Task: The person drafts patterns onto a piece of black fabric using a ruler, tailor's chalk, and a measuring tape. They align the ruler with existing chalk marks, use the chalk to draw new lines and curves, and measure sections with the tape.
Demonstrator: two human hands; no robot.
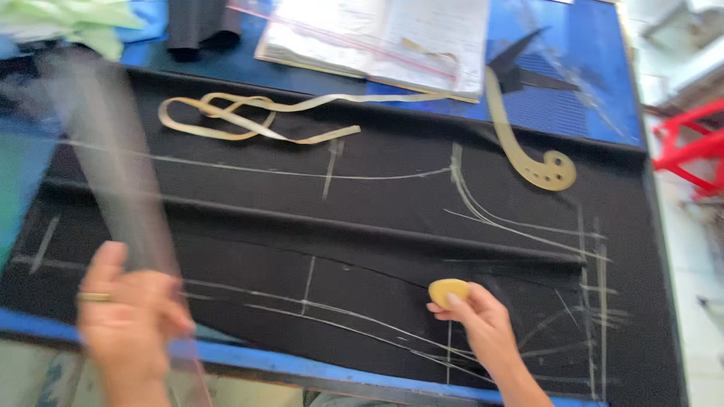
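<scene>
Black cloth (377,203) marked with white chalk lines lies spread over a blue table (573,83). My right hand (483,324) pinches a round yellow piece of tailor's chalk (448,291) just above the cloth near its front edge. At the lower left my left hand (128,320), a ring on one finger, grips a long clear ruler (105,158) that slants up and away, blurred by motion.
A yellowish measuring tape (249,120) lies looped on the cloth's far side. A tan curved ruler (528,151) rests at the back right. An open notebook (385,38) and dark folded cloth (200,26) sit behind. A red plastic stool (690,147) stands right of the table.
</scene>
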